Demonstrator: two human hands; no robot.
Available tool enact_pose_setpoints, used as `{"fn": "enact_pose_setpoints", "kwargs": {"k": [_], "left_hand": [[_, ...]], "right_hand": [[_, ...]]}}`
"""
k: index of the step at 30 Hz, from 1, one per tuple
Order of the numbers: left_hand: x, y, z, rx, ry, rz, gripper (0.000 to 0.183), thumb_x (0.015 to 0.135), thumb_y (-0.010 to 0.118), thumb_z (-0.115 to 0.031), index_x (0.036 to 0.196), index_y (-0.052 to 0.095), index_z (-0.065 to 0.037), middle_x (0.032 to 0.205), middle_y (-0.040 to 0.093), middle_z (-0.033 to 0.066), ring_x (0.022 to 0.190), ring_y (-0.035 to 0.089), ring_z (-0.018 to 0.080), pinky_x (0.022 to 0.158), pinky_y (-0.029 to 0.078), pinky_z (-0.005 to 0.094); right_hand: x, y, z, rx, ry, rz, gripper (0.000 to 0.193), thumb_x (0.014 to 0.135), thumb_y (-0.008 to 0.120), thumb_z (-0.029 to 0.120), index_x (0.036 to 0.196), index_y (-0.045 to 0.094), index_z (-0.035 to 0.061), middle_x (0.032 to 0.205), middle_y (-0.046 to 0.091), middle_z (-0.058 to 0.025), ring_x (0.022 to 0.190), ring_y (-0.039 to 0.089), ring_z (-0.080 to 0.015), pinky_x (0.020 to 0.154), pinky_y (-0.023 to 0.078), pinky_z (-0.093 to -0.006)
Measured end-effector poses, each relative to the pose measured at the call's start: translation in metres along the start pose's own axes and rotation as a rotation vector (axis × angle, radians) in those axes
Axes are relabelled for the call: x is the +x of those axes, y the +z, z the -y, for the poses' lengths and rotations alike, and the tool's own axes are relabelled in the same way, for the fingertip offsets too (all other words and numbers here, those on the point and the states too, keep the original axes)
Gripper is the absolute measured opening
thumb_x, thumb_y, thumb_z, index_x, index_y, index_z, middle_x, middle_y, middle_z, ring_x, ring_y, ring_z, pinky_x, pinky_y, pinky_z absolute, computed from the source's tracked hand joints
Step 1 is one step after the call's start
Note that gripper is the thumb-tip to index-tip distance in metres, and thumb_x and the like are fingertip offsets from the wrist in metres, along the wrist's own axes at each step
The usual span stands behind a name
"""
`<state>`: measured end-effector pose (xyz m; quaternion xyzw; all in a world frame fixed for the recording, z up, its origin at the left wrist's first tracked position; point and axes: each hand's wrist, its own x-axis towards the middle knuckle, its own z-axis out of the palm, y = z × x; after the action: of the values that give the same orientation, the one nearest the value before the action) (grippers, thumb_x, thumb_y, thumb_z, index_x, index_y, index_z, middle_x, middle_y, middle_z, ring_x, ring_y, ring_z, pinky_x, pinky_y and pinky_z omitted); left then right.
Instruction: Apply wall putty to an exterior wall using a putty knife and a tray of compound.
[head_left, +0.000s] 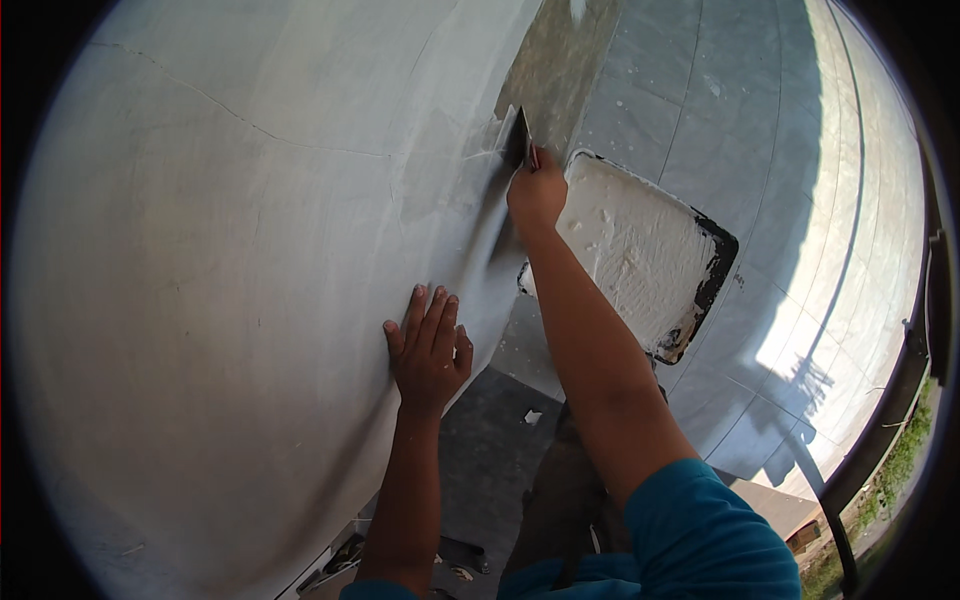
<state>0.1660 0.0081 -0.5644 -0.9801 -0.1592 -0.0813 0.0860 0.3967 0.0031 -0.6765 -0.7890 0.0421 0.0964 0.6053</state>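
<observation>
My right hand (pixel 537 195) is closed round the handle of a putty knife (pixel 520 138), whose wide blade lies against the grey wall (pixel 250 220). Wet, pale filler (pixel 440 180) is smeared on the wall to the left of the blade. My left hand (pixel 430 350) rests flat on the wall, lower down, with its fingers stretched out and nothing in it. Beside and partly behind my right forearm is a black tray (pixel 722 250) coated with white paste (pixel 640 240).
Grey tiles (pixel 690 90) cover the floor on the right, with a bright sunlit strip along the far side. A dark metal rail (pixel 880 420) runs at the right edge, with green plants (pixel 900 450) beyond. A thin crack (pixel 230 108) crosses the upper wall. Dark items (pixel 345 560) lie at the bottom.
</observation>
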Motion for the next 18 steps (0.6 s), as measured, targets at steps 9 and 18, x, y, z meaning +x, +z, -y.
{"fn": "enact_pose_setpoints", "kwargs": {"k": [9, 18], "left_hand": [[-0.005, -0.002, 0.005, 0.017, -0.002, 0.003, 0.035, 0.092, 0.052, -0.022, 0.121, 0.064, -0.007, 0.130, 0.064, 0.0057, 0.134, 0.049, 0.0242, 0.119, -0.007, 0.0506], [-0.010, -0.002, 0.011, -0.009, -0.017, 0.024, 0.036, 0.093, 0.051, -0.022, 0.123, 0.063, -0.006, 0.131, 0.062, 0.0069, 0.135, 0.048, 0.0257, 0.119, -0.005, 0.0513]], "right_hand": [[-0.037, -0.046, -0.025, 0.017, 0.103, 0.209, 0.035, 0.083, 0.052, 0.008, 0.113, 0.068, 0.0054, 0.096, 0.069, -0.0220, 0.091, 0.067, -0.0396, 0.082, 0.052, -0.0431], [-0.039, -0.023, 0.074, -0.095, -0.055, 0.317, 0.043, 0.080, 0.053, 0.009, 0.121, 0.065, 0.0040, 0.099, 0.068, -0.0211, 0.093, 0.066, -0.0388, 0.078, 0.052, -0.0440]]}}
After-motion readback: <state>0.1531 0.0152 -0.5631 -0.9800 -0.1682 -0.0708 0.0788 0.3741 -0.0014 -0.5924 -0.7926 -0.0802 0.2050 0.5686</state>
